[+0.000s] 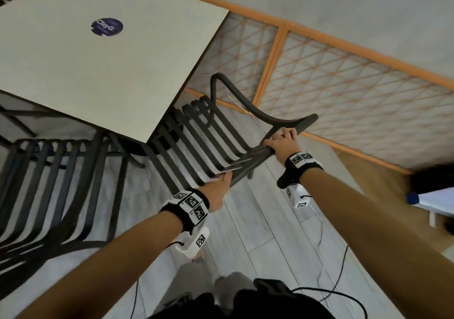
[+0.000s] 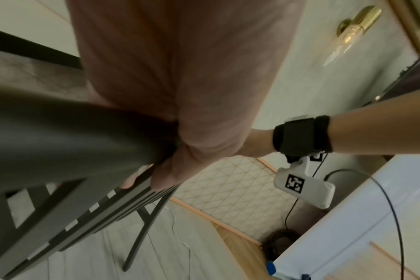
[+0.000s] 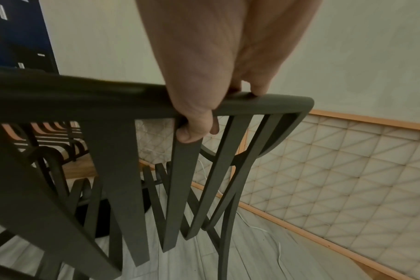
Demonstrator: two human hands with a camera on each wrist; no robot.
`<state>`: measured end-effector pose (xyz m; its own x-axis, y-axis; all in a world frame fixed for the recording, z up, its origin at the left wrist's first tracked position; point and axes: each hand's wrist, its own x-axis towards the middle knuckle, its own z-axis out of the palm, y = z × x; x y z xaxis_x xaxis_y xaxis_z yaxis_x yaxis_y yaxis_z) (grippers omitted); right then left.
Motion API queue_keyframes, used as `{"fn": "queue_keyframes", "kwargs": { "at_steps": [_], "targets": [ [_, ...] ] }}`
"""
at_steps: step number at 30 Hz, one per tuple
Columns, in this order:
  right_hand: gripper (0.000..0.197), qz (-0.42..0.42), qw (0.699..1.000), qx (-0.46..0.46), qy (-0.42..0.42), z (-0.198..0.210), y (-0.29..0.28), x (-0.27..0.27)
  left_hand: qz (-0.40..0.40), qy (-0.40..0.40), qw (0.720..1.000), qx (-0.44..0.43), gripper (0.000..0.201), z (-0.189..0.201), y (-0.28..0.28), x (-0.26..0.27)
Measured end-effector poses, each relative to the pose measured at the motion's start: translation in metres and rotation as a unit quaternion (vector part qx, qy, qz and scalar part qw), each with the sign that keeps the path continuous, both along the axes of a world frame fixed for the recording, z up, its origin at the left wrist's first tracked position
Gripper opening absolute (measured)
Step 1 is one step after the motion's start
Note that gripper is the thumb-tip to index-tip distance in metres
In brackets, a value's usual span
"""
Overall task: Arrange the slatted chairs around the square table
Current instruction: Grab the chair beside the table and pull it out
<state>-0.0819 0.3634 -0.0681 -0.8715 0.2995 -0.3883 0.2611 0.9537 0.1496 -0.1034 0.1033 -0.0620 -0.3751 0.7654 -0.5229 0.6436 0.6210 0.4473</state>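
Hands, left (image 1: 217, 191) and right (image 1: 282, 144), grip the chair's (image 1: 196, 134) top rail, its seat partly under the table (image 1: 98, 61); next, likely push it in squarely.

My slatted chair (image 1: 196, 132) is dark grey, the square table (image 1: 103, 68) off-white with a round blue sticker (image 1: 106, 27). Orange-framed lattice panels (image 1: 344, 92) show pale diamonds; the plank floor (image 1: 245, 232) is light grey.
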Motion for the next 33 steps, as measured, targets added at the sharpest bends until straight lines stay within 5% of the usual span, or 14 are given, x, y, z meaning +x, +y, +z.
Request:
{"fn": "queue_keyframes", "kwargs": {
  "at_steps": [10, 22, 33],
  "targets": [
    [0.041, 0.026, 0.998, 0.026, -0.046, 0.005, 0.047, -0.056, 0.029, -0.005, 0.998, 0.049, 0.077, 0.003, 0.042, -0.023],
    [0.031, 0.141, 0.987, 0.059, -0.052, 0.009, 0.143, -0.18, 0.138, -0.056, 0.985, 0.089, 0.078, 0.005, 0.148, -0.082],
    [0.033, 0.219, 0.971, 0.078, -0.049, 0.007, 0.17, -0.279, 0.191, -0.027, 0.975, 0.106, 0.076, 0.0, 0.188, -0.146]
  ]
}}
